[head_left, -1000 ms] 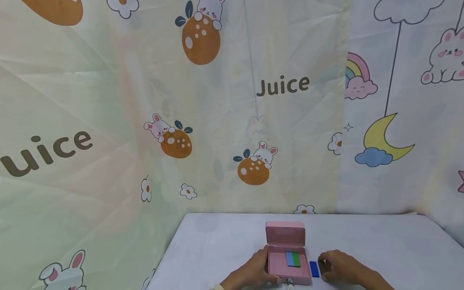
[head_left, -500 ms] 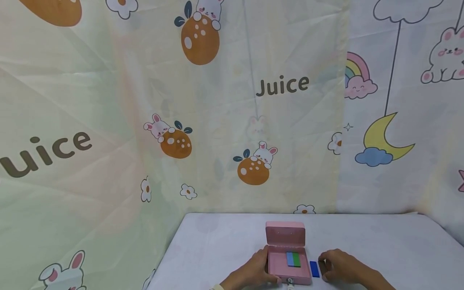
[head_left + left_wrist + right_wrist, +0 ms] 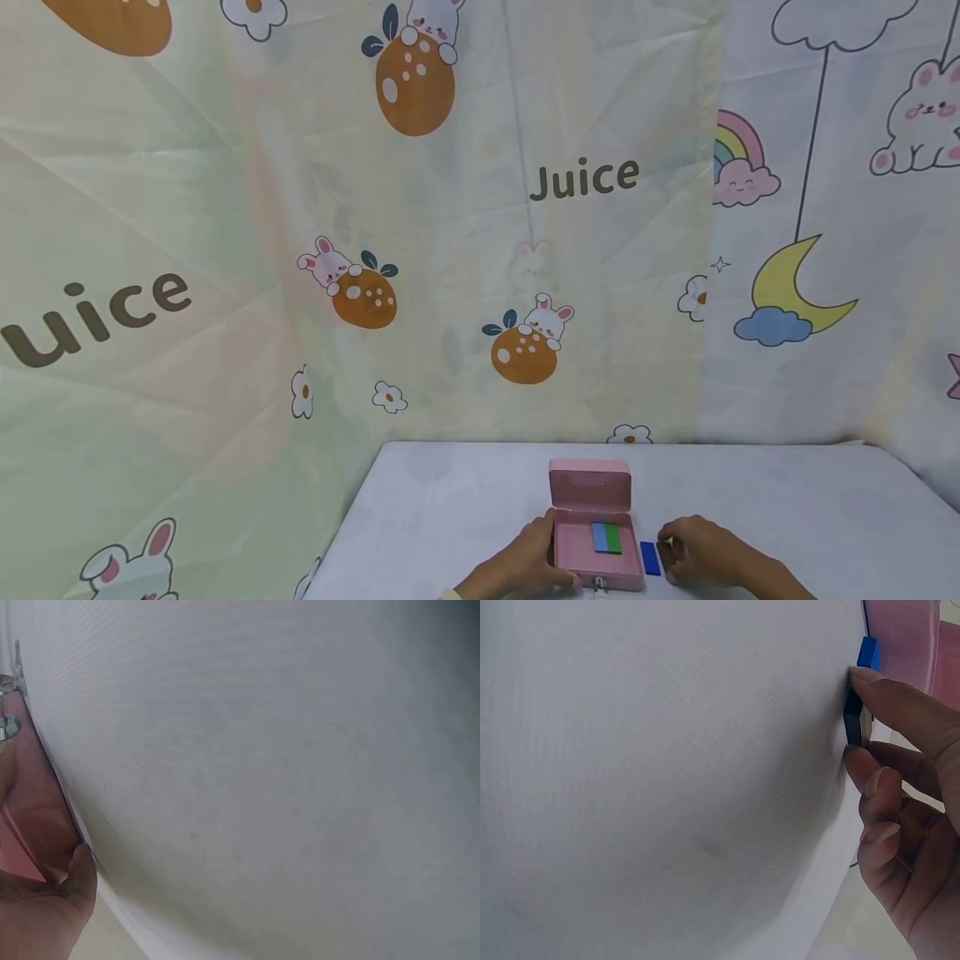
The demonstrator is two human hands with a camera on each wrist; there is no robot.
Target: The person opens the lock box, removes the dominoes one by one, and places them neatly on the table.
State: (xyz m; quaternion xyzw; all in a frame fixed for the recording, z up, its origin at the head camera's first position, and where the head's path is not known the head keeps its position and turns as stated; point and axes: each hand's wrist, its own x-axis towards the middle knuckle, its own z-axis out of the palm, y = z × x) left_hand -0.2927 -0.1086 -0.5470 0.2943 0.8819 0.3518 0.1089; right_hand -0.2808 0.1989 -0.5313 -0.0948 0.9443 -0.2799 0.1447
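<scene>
A pink hinged box (image 3: 572, 546) stands on the table with its lid (image 3: 591, 487) raised at the back. Inside it, a light blue block (image 3: 599, 537) and a green block (image 3: 614, 538) lie side by side. My left hand (image 3: 528, 554) grips the box's left side, thumb near the front clasp (image 3: 599, 582). Just right of the box, a dark blue block (image 3: 650, 559) lies flat. My right hand (image 3: 705, 552) pinches a thin blackish block (image 3: 853, 724) between thumb and fingertips, right beside the blue one. In the left wrist view, the fingers (image 3: 79, 874) hold the pink wall.
A white-covered table (image 3: 465, 483) carries everything. Behind and to the left hang cloth curtains (image 3: 450, 208) printed with rabbits, oranges and flowers; another printed cloth (image 3: 825, 400) closes the right side.
</scene>
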